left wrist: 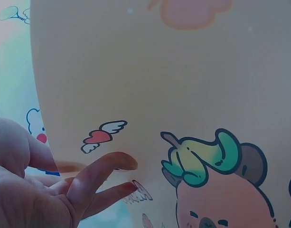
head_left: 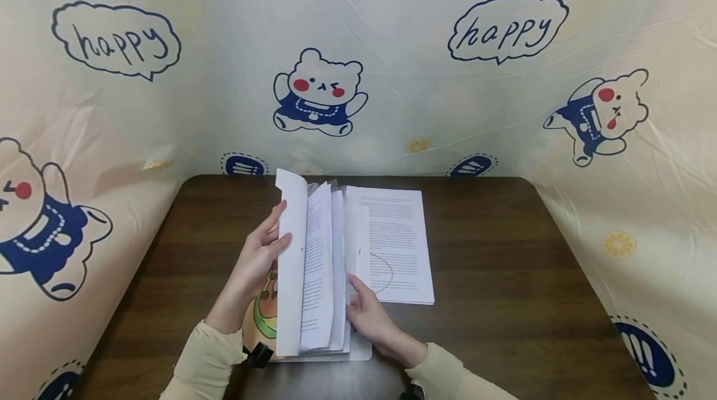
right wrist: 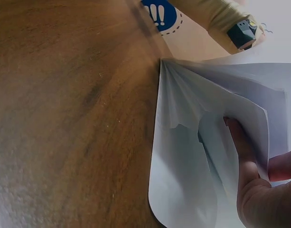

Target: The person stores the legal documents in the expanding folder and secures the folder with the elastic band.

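A file folder (head_left: 291, 300) stands partly opened on the table, its leaves and printed sheets fanned upright. The left wrist view shows its cover (left wrist: 98, 80), printed with a winged heart and a cartoon animal wearing a banana on its head. My left hand (head_left: 260, 257) holds the raised cover by its left edge, the thumb on the inner face and fingers on the printed side. My right hand (head_left: 370, 316) pinches white folder leaves (right wrist: 249, 111) low on their right edge, one finger reaching in between them. Beside the folder's right leaf lies a stack of printed paper (head_left: 400, 244).
The dark wooden table (head_left: 504, 300) extends to both sides of the folder. A thin cord loop (head_left: 392, 272) curves over the printed stack. Behind the table hangs a pale cloth (head_left: 403, 95) with cartoon bears and "happy" bubbles.
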Motion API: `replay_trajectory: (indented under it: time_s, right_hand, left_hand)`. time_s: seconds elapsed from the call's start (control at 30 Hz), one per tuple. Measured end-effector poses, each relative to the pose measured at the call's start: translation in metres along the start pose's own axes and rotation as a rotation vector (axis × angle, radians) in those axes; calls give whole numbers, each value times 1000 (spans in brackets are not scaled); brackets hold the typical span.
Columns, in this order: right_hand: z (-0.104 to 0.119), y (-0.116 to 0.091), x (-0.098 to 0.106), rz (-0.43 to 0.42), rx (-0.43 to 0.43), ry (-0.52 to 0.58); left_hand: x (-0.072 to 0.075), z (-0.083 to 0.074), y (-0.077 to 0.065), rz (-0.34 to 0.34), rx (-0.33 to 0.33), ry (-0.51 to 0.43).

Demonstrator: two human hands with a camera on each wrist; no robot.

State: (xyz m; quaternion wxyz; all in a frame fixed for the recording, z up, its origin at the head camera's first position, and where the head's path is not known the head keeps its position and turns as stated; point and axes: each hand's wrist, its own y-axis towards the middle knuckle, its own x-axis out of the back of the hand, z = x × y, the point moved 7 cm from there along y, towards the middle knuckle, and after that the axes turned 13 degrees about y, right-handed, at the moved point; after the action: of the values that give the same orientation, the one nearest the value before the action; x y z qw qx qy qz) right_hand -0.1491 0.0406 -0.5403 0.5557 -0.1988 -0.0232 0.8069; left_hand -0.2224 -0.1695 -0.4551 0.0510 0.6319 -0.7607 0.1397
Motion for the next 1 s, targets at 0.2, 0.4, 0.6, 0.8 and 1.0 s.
replay_trajectory:
  time_s: [0.2, 0.4, 0.6, 0.8, 1.0]
  right_hand:
    - [3, -5, 8, -18, -38, 2]
    - [10, -10, 26, -19, -51, 58]
    - [17, -12, 47, 10, -5, 106]
    - [31, -12, 79, -70, 70, 34]
    - [51, -15, 124, -310, 114, -22]
  left_hand:
    - [0, 1, 0, 8, -4, -7]
    - [0, 1, 0, 16, -8, -15]
    - [0, 0, 1, 21, -12, -20]
    - [0, 0, 2, 21, -13, -18]
    - [1, 1, 0, 19, -2, -15]
